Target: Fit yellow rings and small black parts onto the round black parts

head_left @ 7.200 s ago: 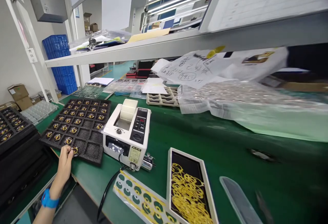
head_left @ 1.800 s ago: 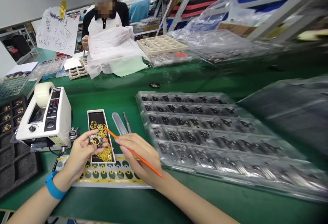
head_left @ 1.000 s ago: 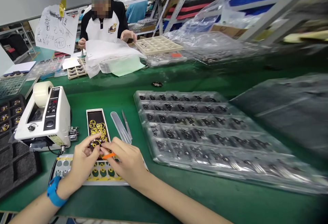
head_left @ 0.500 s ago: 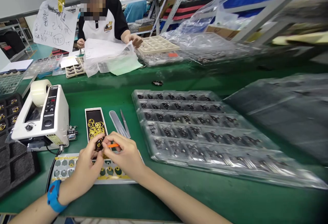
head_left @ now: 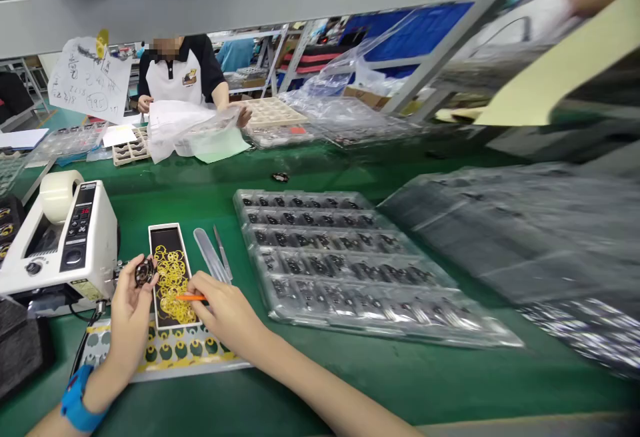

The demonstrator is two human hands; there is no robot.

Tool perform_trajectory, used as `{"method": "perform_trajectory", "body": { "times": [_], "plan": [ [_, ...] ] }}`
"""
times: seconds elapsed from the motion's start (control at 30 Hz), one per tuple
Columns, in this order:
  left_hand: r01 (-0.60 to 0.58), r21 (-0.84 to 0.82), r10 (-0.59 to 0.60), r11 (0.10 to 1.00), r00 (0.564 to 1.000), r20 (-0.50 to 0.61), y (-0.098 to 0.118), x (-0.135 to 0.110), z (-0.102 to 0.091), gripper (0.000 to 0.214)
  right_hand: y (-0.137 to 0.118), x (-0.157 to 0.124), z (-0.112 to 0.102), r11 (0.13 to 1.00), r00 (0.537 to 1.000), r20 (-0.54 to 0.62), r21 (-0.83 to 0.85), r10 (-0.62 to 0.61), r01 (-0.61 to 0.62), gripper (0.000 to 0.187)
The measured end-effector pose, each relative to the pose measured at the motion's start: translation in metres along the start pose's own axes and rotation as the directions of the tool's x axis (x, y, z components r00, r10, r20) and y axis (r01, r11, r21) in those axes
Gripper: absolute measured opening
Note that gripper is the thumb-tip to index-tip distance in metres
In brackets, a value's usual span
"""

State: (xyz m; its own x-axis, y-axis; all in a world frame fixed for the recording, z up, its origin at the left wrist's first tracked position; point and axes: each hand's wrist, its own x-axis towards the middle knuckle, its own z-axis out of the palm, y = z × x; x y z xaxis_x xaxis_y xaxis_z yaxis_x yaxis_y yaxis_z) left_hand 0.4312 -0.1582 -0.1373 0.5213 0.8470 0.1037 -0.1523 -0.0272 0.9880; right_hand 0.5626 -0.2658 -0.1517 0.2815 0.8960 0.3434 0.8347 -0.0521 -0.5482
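My left hand (head_left: 129, 310) pinches a small round black part (head_left: 145, 273) by its edge, beside a narrow white-rimmed box (head_left: 186, 250). Thin yellow rings (head_left: 171, 273) lie heaped in that box. In my right hand (head_left: 220, 303) is a slim orange stick (head_left: 191, 297), its tip over the rings; whether it touches one I cannot tell. Under both wrists lies a sheet (head_left: 186, 351) with rows of round cut-outs and yellow pieces. Tweezers (head_left: 223, 254) and a clear plastic strip (head_left: 210, 255) rest right of the box.
A white tape dispenser (head_left: 93, 250) stands at left, near a black foam tray (head_left: 23, 350). To the right is a clear compartment tray (head_left: 320, 270) of black parts, then dark plastic sheeting (head_left: 525, 223). Across the bench a co-worker (head_left: 183, 77) handles white wrapping (head_left: 175, 127).
My hands have separated. The left moved away with the black part, and the right brought the orange stick over the yellow rings. The view has shifted right and tilted up.
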Motion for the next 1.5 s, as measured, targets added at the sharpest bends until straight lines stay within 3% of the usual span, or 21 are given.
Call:
{"method": "perform_trajectory", "body": {
  "times": [0.1, 0.17, 0.23, 0.33, 0.43, 0.57, 0.67, 0.83, 0.93, 0.97, 1.03, 1.13, 1.3, 1.5],
  "plan": [
    [0.009, -0.005, -0.009, 1.0, 1.0, 0.0, 0.005, 0.0, 0.0, 0.039, 0.016, 0.013, -0.03, 0.985, 1.0, 0.011, -0.174, -0.014, 0.016, 0.03],
    [0.016, -0.012, -0.016, 1.0, 1.0, 0.002, 0.005, -0.001, 0.0, 0.039, 0.039, 0.033, -0.06, 0.932, 0.994, 0.007, -0.347, 0.112, -0.103, 0.023],
    [0.012, -0.025, -0.012, 1.0, 1.0, 0.009, 0.002, -0.001, -0.002, 0.04, 0.071, 0.059, -0.091, 0.82, 0.968, -0.005, -0.53, 0.252, -0.217, 0.024],
    [0.003, -0.036, -0.002, 0.999, 0.999, 0.033, -0.005, 0.0, -0.004, 0.04, 0.119, 0.093, -0.122, 0.769, 0.95, 0.056, -0.603, 0.307, -0.213, 0.021],
    [0.016, -0.038, -0.014, 0.999, 0.998, 0.06, -0.009, 0.002, -0.006, 0.041, 0.152, 0.111, -0.127, 0.764, 0.924, 0.201, -0.631, 0.326, -0.133, 0.014],
    [0.035, -0.074, -0.031, 0.997, 0.998, 0.053, -0.012, 0.005, -0.005, 0.04, 0.167, 0.117, -0.118, 0.765, 0.898, 0.288, -0.64, 0.333, -0.079, 0.018],
    [0.069, -0.148, -0.059, 0.987, 0.996, 0.066, -0.012, 0.006, -0.002, 0.039, 0.162, 0.114, -0.114, 0.776, 0.917, 0.249, -0.623, 0.312, -0.094, 0.008],
    [0.304, -0.248, -0.243, 0.92, 0.938, 0.249, -0.003, 0.003, 0.0, 0.043, 0.123, 0.083, -0.093, 0.844, 0.967, 0.074, -0.509, 0.242, -0.173, 0.022],
    [0.353, -0.253, -0.257, 0.901, 0.902, 0.347, 0.002, -0.001, 0.001, 0.047, 0.078, 0.051, -0.065, 0.937, 0.984, 0.039, -0.316, 0.173, -0.152, 0.027],
    [0.354, -0.242, -0.251, 0.903, 0.894, 0.371, 0.002, -0.002, 0.001, 0.049, 0.062, 0.041, -0.055, 0.989, 0.991, 0.004, -0.059, 0.133, -0.133, 0.027],
    [0.337, -0.206, -0.236, 0.919, 0.886, 0.4, 0.001, -0.004, 0.002, 0.052, 0.033, 0.025, -0.039, 0.938, 0.99, -0.052, 0.328, 0.134, -0.11, 0.026],
    [0.294, -0.139, -0.211, 0.946, 0.88, 0.426, -0.001, -0.007, 0.003, 0.053, 0.007, 0.016, -0.025, 0.795, 0.975, -0.067, 0.592, 0.211, -0.131, 0.02],
    [0.231, -0.078, -0.167, 0.97, 0.863, 0.477, -0.001, -0.01, 0.005, 0.053, -0.002, 0.018, -0.019, 0.672, 0.953, 0.022, 0.704, 0.302, -0.23, 0.016],
    [0.195, 0.013, -0.177, 0.981, 0.863, 0.474, -0.005, -0.011, 0.002, 0.054, -0.001, 0.016, -0.018, 0.679, 0.949, 0.031, 0.691, 0.313, -0.247, 0.012]
  ]
}}
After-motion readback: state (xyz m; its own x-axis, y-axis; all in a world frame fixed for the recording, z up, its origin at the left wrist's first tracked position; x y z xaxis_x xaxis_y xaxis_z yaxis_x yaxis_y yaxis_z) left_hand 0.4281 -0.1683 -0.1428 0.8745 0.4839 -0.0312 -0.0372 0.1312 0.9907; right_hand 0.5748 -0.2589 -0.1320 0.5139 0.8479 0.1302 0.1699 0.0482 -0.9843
